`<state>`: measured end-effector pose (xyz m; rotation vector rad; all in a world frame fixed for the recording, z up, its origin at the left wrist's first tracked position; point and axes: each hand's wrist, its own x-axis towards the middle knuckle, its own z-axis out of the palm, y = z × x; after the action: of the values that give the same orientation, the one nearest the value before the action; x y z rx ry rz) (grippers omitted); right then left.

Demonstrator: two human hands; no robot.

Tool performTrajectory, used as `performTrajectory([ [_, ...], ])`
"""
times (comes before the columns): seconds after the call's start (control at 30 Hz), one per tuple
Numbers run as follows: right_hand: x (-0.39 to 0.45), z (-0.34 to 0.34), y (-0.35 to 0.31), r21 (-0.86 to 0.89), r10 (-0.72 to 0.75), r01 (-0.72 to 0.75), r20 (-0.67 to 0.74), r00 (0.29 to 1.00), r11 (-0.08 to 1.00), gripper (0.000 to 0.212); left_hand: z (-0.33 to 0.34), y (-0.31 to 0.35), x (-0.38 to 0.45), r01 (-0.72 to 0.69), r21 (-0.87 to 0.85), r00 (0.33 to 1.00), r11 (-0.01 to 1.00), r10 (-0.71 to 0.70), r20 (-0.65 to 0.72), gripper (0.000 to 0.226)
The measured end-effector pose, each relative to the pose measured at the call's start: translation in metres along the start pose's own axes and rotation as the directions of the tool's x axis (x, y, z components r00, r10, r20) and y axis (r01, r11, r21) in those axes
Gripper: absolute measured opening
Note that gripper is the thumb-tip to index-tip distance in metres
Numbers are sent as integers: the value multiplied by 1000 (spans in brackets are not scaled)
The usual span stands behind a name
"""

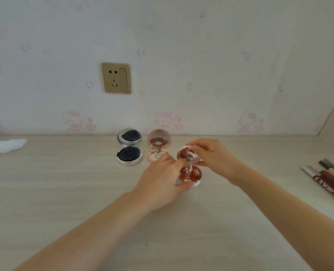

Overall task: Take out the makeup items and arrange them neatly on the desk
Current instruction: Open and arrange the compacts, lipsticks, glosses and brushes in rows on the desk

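A round rose-gold compact (pixel 190 174) with a white rim is held open over the middle of the desk (pixel 64 192). My left hand (pixel 162 180) grips its base from the left and below. My right hand (pixel 211 153) pinches the raised mirror lid (pixel 187 156) at its top edge. Behind them, near the wall, stand two more open compacts: a silver one with a dark puff (pixel 129 147) and a pink-gold one (pixel 158 145), side by side.
Several makeup pens and a brown tube (pixel 330 177) lie at the right edge of the desk. A crumpled white tissue (pixel 5 145) lies at the far left. A gold wall socket (pixel 116 78) sits above the desk.
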<state>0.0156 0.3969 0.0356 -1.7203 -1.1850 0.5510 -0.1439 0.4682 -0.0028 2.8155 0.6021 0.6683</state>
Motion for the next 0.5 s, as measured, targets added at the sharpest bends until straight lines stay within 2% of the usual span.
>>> performTrajectory([
  [0.1, 12, -8, 5, -1, 12, -12, -12, 1000, 1000, 23, 7, 1, 16, -16, 43, 1000, 999, 16, 2, 45],
  [0.23, 28, -13, 14, 69, 71, -70, -10, 997, 995, 23, 12, -1, 34, 13, -9, 999, 1000, -13, 37, 45],
  [0.5, 53, -12, 27, 98, 107, -105, -24, 994, 990, 24, 24, -10, 54, 28, 59, 998, 998, -32, 61, 43],
])
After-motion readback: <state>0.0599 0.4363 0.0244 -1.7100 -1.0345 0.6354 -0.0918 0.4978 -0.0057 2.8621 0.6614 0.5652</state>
